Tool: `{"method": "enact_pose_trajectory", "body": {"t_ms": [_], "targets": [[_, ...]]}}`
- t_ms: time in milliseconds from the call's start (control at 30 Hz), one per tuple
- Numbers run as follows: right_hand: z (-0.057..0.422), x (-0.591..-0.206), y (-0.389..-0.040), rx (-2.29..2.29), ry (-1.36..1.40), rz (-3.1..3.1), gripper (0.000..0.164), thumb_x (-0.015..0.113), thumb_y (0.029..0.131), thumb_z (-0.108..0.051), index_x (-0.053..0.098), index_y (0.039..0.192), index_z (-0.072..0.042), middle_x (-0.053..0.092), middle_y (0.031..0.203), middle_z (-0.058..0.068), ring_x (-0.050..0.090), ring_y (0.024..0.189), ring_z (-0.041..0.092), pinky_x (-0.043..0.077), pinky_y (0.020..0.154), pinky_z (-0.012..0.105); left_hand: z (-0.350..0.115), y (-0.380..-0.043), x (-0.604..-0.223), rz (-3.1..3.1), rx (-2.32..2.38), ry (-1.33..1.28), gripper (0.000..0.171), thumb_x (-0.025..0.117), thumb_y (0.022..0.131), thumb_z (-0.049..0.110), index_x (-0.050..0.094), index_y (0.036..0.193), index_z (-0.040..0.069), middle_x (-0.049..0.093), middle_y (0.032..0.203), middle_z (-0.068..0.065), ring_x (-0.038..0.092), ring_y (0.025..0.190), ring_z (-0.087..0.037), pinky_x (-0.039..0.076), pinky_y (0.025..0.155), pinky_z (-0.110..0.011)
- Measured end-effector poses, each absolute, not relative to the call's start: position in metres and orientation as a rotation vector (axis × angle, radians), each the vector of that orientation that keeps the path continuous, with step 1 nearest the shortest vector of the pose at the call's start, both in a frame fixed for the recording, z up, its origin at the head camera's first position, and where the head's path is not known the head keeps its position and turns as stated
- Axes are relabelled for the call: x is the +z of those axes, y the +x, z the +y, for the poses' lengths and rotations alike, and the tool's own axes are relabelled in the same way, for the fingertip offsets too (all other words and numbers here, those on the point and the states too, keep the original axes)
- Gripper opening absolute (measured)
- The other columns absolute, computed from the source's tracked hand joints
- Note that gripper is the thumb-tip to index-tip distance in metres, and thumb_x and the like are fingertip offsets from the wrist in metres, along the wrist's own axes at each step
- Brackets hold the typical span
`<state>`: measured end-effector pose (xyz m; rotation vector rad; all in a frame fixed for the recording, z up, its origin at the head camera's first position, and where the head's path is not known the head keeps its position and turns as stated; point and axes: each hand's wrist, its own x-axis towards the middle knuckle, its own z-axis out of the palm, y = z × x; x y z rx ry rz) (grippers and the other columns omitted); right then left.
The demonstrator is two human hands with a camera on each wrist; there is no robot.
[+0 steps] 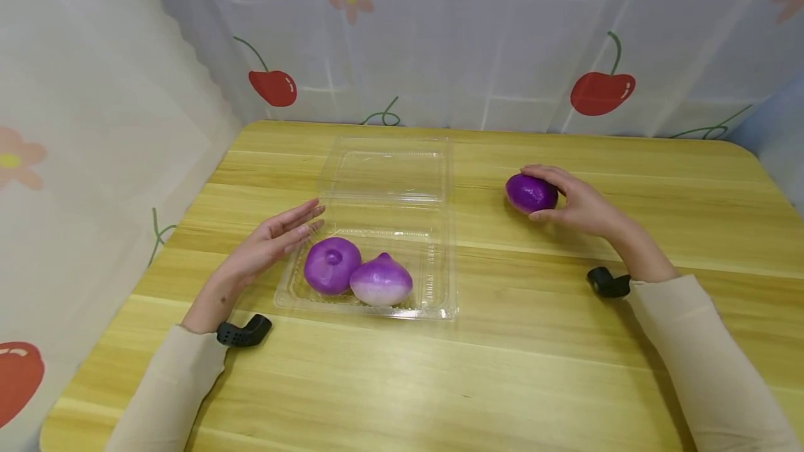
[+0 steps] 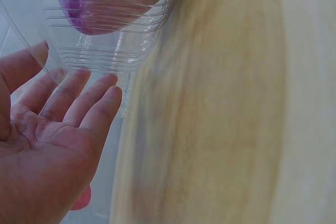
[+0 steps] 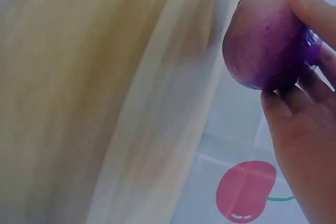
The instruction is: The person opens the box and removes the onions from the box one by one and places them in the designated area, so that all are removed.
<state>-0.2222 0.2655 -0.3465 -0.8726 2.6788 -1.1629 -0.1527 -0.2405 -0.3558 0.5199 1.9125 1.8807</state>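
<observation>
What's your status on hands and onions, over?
Right hand gripping one purple onion. Left hand empty, beside the clear container. Two more onions inside it. Lid open; no obstruction visible.

A light wood-grain table (image 1: 502,368), its yellow-brown bands running left to right and its far corners rounded, spreads across the scene. Left of centre on its surface, a clear plastic clamshell container (image 1: 389,199) lies open, ribbed tray (image 1: 440,277) on the near side, lid (image 1: 389,169) laid back on the far side.
</observation>
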Motion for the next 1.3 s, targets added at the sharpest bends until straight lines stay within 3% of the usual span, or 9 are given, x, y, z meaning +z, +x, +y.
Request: {"method": "enact_pose_trajectory", "body": {"t_ms": [267,567,1300], "targets": [[0.2699,-0.3463,-0.2242,-1.139,-0.901,2.662,0.07,0.076,0.076,0.0,0.041,0.137,0.003,0.03,0.143,0.026,0.024,0.13,0.047,0.026,0.097,0.066,-0.2399,-0.153,-0.3564,1.898,1.896,0.523,0.054,0.039,0.101,0.005,0.012,0.147,-0.003,0.015,0.152,-0.019,0.022,0.136,-0.031,0.024,0.108,-0.031],[0.2696,-0.3463,-0.2257,-1.093,-0.853,2.699,0.069,0.078,0.074,-0.001,0.045,0.135,0.001,0.027,0.147,0.022,0.016,0.136,0.039,0.017,0.105,0.061,-0.2392,-0.152,-0.3554,1.901,1.9,0.516,0.054,0.04,0.101,0.006,0.012,0.147,-0.003,0.016,0.152,-0.018,0.023,0.136,-0.031,0.023,0.108,-0.032],[0.2671,-0.3406,-0.2222,-1.116,-0.711,2.722,0.067,0.075,0.081,-0.011,0.043,0.138,0.001,0.031,0.147,0.019,0.02,0.136,0.035,0.021,0.106,0.057,-0.2397,-0.1518,-0.3548,1.914,1.891,0.519,0.053,0.038,0.101,0.004,0.014,0.147,-0.002,0.015,0.151,-0.02,0.023,0.135,-0.031,0.025,0.108,-0.031]]}}
